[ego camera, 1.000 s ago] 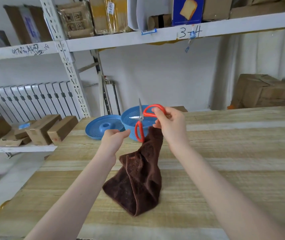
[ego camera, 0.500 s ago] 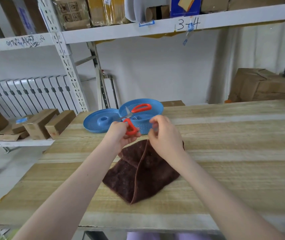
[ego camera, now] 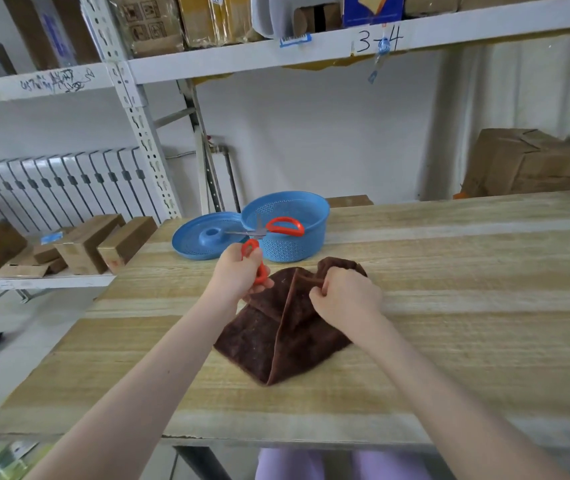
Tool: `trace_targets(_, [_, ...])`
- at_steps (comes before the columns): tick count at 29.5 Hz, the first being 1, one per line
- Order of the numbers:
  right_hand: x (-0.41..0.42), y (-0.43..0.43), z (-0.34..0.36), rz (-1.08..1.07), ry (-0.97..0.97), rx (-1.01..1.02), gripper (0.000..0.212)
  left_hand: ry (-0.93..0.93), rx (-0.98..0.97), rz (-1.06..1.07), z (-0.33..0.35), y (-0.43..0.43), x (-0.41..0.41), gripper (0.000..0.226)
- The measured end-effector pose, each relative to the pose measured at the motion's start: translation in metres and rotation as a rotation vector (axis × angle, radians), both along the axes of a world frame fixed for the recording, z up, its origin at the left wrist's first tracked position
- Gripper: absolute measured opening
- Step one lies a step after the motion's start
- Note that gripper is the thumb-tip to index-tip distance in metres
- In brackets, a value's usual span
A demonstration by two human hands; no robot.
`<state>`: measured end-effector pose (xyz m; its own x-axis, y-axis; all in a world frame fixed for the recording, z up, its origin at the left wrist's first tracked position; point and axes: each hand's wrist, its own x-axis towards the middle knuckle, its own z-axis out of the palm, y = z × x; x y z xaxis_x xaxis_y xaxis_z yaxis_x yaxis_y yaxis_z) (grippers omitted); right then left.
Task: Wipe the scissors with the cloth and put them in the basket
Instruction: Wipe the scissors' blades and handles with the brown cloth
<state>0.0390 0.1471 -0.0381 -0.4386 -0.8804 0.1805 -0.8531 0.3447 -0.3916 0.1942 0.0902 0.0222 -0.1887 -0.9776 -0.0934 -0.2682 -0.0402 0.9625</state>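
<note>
red-handled steel scissors (ego camera: pixel 260 232) splayed wide open, held up at near rim of round blue perforated plastic basket (ego camera: pixel 288 251); cannot tell whether over it. one arm lies near level, left-right: blade tip aimed left toward blue plastic lid (ego camera: pixel 197 244), d-shaped handle to right. other handle angled down toward camera, clenched in left hand (ego camera: pixel 238 276). right hand (ego camera: pixel 345 299) pinches raised fold of dark brown terry cloth (ego camera: pixel 278 339), crumpled on pale wooden table (ego camera: pixel 456 306).
</note>
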Motion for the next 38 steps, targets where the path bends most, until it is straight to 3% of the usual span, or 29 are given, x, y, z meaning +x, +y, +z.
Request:
trace_targets(3, [0.013,-0.001,-0.014,0.061,0.164,0.102,0.06,-0.044,-0.06,-0.05,-0.004,0.007,-0.006,0.023])
trace_targets(6, [0.024,0.0,-0.032,0.141,0.19,0.063,0.038,-0.039,-0.059,-0.059,-0.006,0.011,-0.012,0.02])
trace_targets(8, [0.019,-0.002,-0.034,0.15,0.109,-0.011,0.023,-0.015,-0.029,-0.062,-0.006,0.011,-0.008,0.016])
trace_targets(10, [0.007,0.0,-0.033,0.09,-0.038,-0.137,0.021,0.021,0.0,-0.07,-0.006,0.011,-0.005,0.009])
trace_targets(15, [-0.004,0.001,-0.026,0.056,-0.713,-0.601,0.031,0.04,0.006,-0.094,-0.006,0.005,0.002,0.006])
trace_targets(20, [0.02,-0.011,-0.006,0.001,-1.836,-0.69,0.022,-0.03,-0.047,-0.15,-0.009,0.007,-0.006,0.009])
trace_targets(23, [0.026,-0.019,0.011,-0.045,-2.242,-0.721,0.026,-0.037,-0.081,-0.169,-0.012,0.011,-0.012,0.007])
trace_targets(26, [0.039,-0.021,0.02,0.006,-2.289,-0.596,0.029,-0.061,-0.127,-0.183,-0.013,0.012,-0.016,0.007])
trace_targets(31, [0.041,-0.029,0.021,-0.084,-1.979,-0.38,0.021,-0.133,-0.145,-0.263,-0.016,0.015,-0.017,0.01])
trace_targets(35, [0.04,-0.03,0.018,-0.202,-1.966,-0.502,0.02,-0.11,-0.149,-0.297,-0.02,0.02,-0.021,0.008])
trace_targets(38, [0.038,-0.03,0.018,-0.21,-1.982,-0.619,0.035,-0.037,-0.135,-0.255,-0.022,0.022,-0.024,0.009])
